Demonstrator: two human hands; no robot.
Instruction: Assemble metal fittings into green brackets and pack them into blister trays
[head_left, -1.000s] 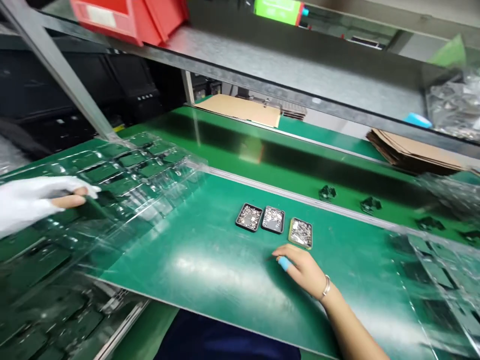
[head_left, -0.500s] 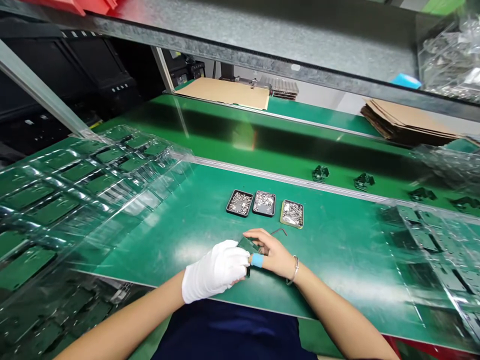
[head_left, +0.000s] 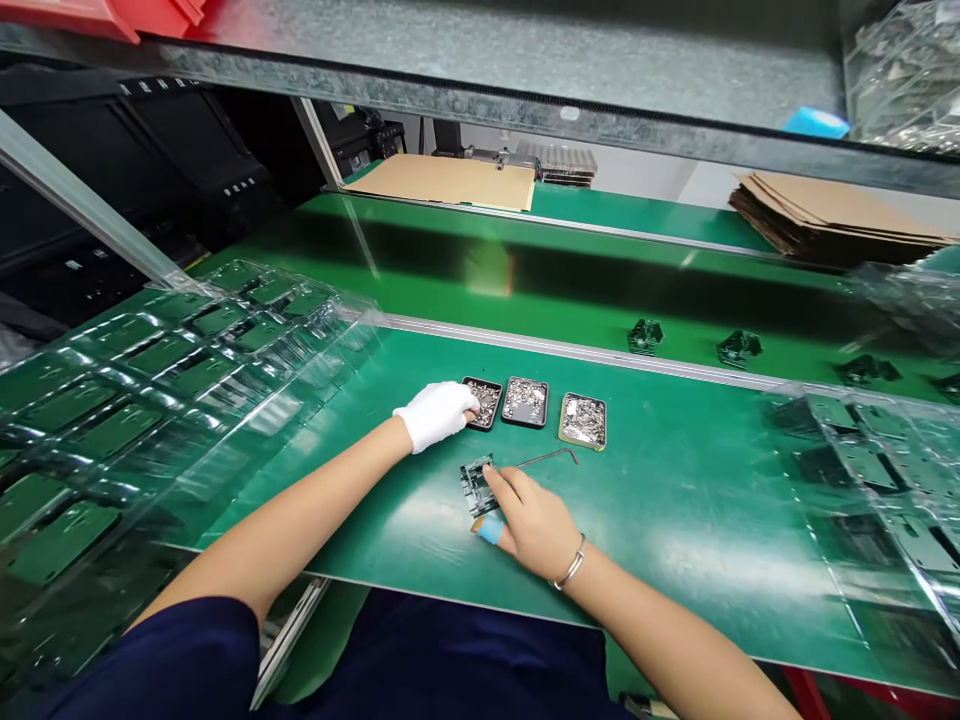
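Observation:
My left hand [head_left: 437,414], in a white glove with bare fingertips, reaches into the left small black tray [head_left: 495,420] of tiny metal pieces. Its fingers are drawn together; whatever is between them is hidden. Near the table's front, my right hand [head_left: 534,520] grips a small dark green bracket [head_left: 475,487] with cut-outs, tilted just over the green surface. Blue tape wraps the right thumb. A hex key [head_left: 551,457] extends beyond the right fingers; I cannot tell whether it touches them.
Beside the left tray are a second tray [head_left: 525,402] and a yellowish-rimmed tray [head_left: 583,422] of metal pieces. Clear plastic blister trays of green parts [head_left: 150,350] flank me. Dark assemblies [head_left: 645,337] stand along the green strip behind the rail. A metal shelf [head_left: 465,90] crosses overhead.
My left hand has left the bracket and moved forward to the left tray. My right hand keeps the bracket, now turned and more exposed, slightly to the left.

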